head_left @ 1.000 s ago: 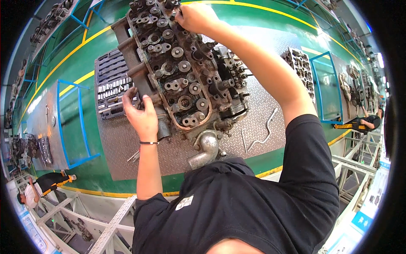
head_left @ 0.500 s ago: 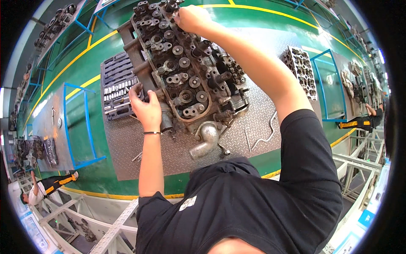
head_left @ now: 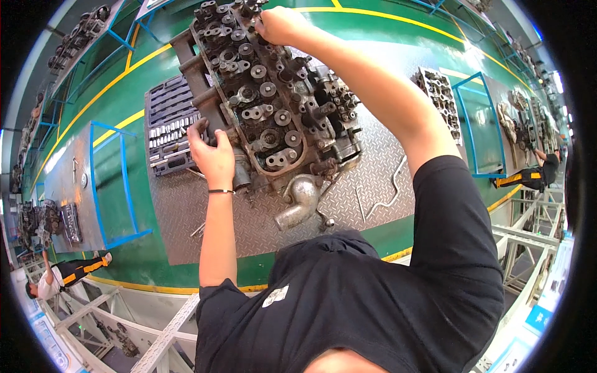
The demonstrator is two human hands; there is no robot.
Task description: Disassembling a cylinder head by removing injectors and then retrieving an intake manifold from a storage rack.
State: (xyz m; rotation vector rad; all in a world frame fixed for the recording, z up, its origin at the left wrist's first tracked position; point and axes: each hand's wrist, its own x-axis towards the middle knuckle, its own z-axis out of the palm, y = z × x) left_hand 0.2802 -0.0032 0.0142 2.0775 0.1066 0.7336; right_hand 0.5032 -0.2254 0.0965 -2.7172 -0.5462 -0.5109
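Plainly, everything here turns on the engine (head_left: 256,113), which fills the upper middle of the frame on a steel bench (head_left: 186,227). Its long axis runs from the top edge down toward the frame's centre, leaning a little to the right as it descends, so one end is near the person's chest and the other far off.

The hands are set almost diagonally across it. The left hand (head_left: 213,156) lies at the lower left flank, thumb and fingers spread in a wide curve against the side casting, close to the pipe stub (head_left: 241,171). The right hand (head_left: 283,26) reaches to the top of the frame, at the far end's right edge, fingers curled in; what they pinch, if anything, I cannot tell (the knuckles hide the tips). So the left is nearer the close end, the right nearer the far one, with the valve gear between.

A socket case (head_left: 169,102) sits left of the engine, an elbow pipe (head_left: 301,194) just below its near end, and a bent rod (head_left: 395,191) lies lower right.
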